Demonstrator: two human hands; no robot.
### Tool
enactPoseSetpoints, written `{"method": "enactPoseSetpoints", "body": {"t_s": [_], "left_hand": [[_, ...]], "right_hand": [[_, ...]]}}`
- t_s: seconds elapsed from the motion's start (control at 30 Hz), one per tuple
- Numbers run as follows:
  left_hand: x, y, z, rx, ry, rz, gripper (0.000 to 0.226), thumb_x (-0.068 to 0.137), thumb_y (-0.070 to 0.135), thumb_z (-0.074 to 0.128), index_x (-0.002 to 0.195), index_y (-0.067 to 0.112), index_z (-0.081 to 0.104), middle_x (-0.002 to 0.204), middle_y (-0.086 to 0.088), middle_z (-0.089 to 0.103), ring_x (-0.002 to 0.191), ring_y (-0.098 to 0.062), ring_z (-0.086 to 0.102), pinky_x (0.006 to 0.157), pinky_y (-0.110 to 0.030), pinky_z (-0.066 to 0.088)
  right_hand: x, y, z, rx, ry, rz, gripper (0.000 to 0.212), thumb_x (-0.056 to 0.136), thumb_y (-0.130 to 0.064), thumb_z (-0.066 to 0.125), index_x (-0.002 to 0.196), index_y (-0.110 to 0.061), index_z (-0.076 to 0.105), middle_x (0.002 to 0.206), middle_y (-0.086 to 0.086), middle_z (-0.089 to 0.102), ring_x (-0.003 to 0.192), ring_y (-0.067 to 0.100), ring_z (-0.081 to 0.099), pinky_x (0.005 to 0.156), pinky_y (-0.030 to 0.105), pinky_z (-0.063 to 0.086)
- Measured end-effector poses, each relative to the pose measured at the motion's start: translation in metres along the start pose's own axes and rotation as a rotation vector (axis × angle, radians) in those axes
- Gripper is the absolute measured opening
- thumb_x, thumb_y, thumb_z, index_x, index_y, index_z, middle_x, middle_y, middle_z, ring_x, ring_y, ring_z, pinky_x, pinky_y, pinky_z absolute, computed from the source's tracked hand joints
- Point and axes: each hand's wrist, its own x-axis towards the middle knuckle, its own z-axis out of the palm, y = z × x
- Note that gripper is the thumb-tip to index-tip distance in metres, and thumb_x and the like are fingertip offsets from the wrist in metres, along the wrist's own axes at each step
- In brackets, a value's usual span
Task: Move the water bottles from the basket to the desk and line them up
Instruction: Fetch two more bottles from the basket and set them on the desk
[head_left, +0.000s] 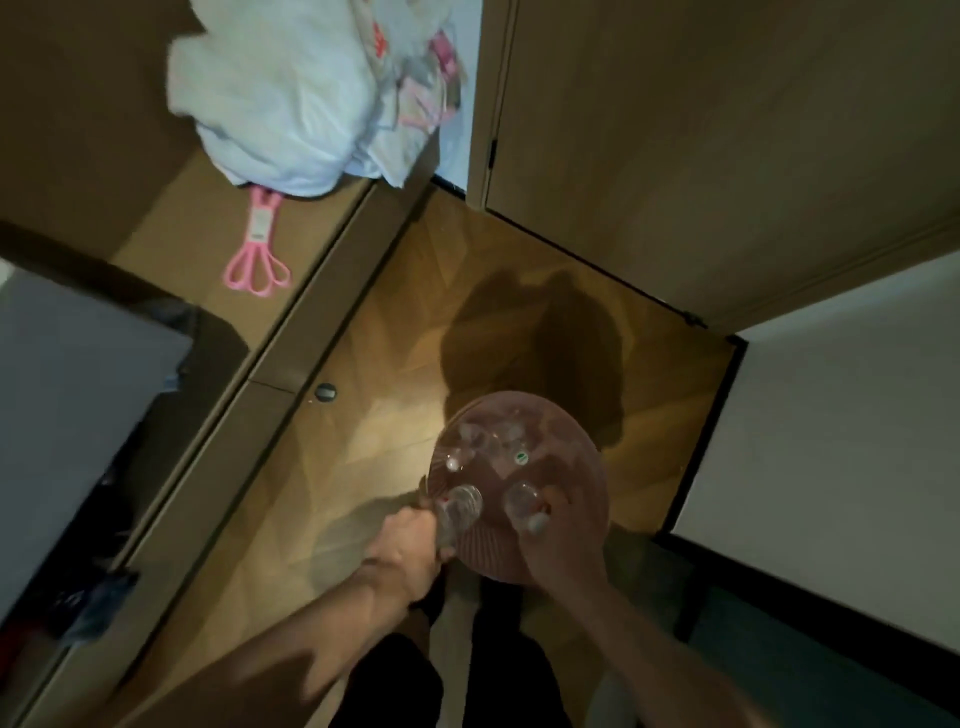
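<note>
A round pink basket (576, 457) stands on the wooden floor in front of my feet. Several clear water bottles (483, 441) lie inside it. My left hand (410, 551) grips one clear bottle (460, 506) at the basket's near left rim. My right hand (556, 530) holds another clear bottle (522, 499) by its top, over the near side of the basket. The wooden desk (208, 244) runs along the left, its top well above the basket.
On the desk sit a white plastic bag (291, 98) and a pink plastic tool (257, 249). A grey panel (67, 415) lies at the left edge. A wooden door (727, 145) and a white wall (857, 441) close the space on the right.
</note>
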Motion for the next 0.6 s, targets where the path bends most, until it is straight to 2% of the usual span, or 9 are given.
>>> {"method": "enactPoseSetpoints", "body": {"t_s": [0.07, 0.17, 0.23, 0.27, 0.3, 0.33, 0.4, 0.47, 0.6], "left_hand": [[-0.067, -0.009, -0.038, -0.006, -0.023, 0.061, 0.05, 0.097, 0.025, 0.069, 0.143, 0.014, 0.053, 0.133, -0.01, 0.065, 0.121, -0.027, 0.066, 0.099, -0.033, 0.053], [-0.112, -0.015, -0.06, -0.199, 0.061, -0.026, 0.053, 0.1, 0.032, 0.066, 0.145, 0.008, 0.049, 0.132, -0.014, 0.064, 0.119, -0.034, 0.064, 0.094, -0.038, 0.052], [-0.151, -0.027, -0.075, -0.211, 0.114, -0.032, 0.059, 0.102, 0.035, 0.064, 0.151, 0.009, 0.042, 0.143, -0.014, 0.06, 0.129, -0.032, 0.06, 0.098, -0.034, 0.048], [-0.169, -0.033, -0.078, -0.214, 0.152, -0.037, 0.061, 0.102, 0.034, 0.064, 0.152, 0.009, 0.041, 0.144, -0.013, 0.059, 0.131, -0.031, 0.06, 0.101, -0.032, 0.046], [-0.189, -0.041, -0.08, -0.225, 0.192, -0.054, 0.06, 0.101, 0.032, 0.064, 0.152, 0.009, 0.042, 0.143, -0.013, 0.061, 0.13, -0.031, 0.06, 0.103, -0.032, 0.046], [-0.208, -0.047, -0.08, -0.225, 0.221, -0.074, 0.059, 0.101, 0.028, 0.062, 0.153, 0.01, 0.041, 0.139, -0.013, 0.063, 0.128, -0.033, 0.062, 0.103, -0.034, 0.047], [-0.246, -0.061, -0.075, -0.277, 0.297, -0.131, 0.056, 0.102, 0.029, 0.061, 0.153, 0.015, 0.044, 0.131, -0.013, 0.068, 0.12, -0.036, 0.065, 0.1, -0.04, 0.051], [-0.285, -0.072, -0.065, -0.397, 0.438, -0.174, 0.054, 0.098, 0.041, 0.068, 0.147, 0.021, 0.054, 0.127, -0.009, 0.072, 0.119, -0.035, 0.067, 0.097, -0.039, 0.053], [-0.359, -0.097, -0.041, -0.555, 0.631, -0.262, 0.058, 0.089, 0.045, 0.08, 0.142, 0.024, 0.066, 0.136, 0.005, 0.071, 0.129, -0.02, 0.064, 0.106, -0.03, 0.047]], "right_hand": [[-0.037, -0.031, -0.028, -0.054, -0.003, -0.069, 0.039, 0.096, -0.042, 0.07, 0.13, -0.025, 0.061, 0.141, -0.004, 0.054, 0.126, 0.018, 0.054, 0.098, 0.032, 0.048], [-0.069, -0.052, -0.052, -0.061, -0.048, -0.115, 0.036, 0.095, -0.045, 0.069, 0.127, -0.032, 0.06, 0.142, -0.001, 0.056, 0.113, 0.013, 0.059, 0.078, 0.019, 0.044], [-0.096, -0.07, -0.068, -0.099, -0.073, -0.222, 0.047, 0.1, -0.04, 0.065, 0.144, -0.029, 0.054, 0.156, -0.001, 0.047, 0.129, 0.017, 0.054, 0.088, 0.019, 0.042], [-0.108, -0.076, -0.075, -0.138, -0.099, -0.302, 0.049, 0.102, -0.036, 0.062, 0.149, -0.025, 0.05, 0.161, -0.001, 0.041, 0.138, 0.019, 0.047, 0.099, 0.019, 0.036], [-0.119, -0.084, -0.08, -0.175, -0.118, -0.358, 0.046, 0.103, -0.033, 0.06, 0.147, -0.022, 0.052, 0.16, -0.001, 0.041, 0.14, 0.018, 0.044, 0.1, 0.017, 0.028], [-0.131, -0.092, -0.085, -0.21, -0.121, -0.424, 0.039, 0.104, -0.032, 0.06, 0.141, -0.021, 0.057, 0.153, -0.002, 0.046, 0.133, 0.017, 0.046, 0.092, 0.012, 0.024], [-0.147, -0.105, -0.086, -0.279, -0.157, -0.507, 0.025, 0.103, -0.028, 0.061, 0.127, -0.021, 0.063, 0.13, -0.002, 0.055, 0.107, 0.013, 0.049, 0.08, 0.011, 0.028], [-0.164, -0.121, -0.079, -0.328, -0.2, -0.586, 0.016, 0.097, -0.024, 0.068, 0.113, -0.024, 0.067, 0.117, -0.002, 0.058, 0.101, 0.014, 0.055, 0.072, 0.008, 0.036], [-0.204, -0.156, -0.058, -0.465, -0.319, -0.72, 0.011, 0.086, -0.024, 0.076, 0.09, -0.03, 0.067, 0.107, -0.008, 0.054, 0.102, 0.02, 0.064, 0.083, 0.028, 0.047]]}}
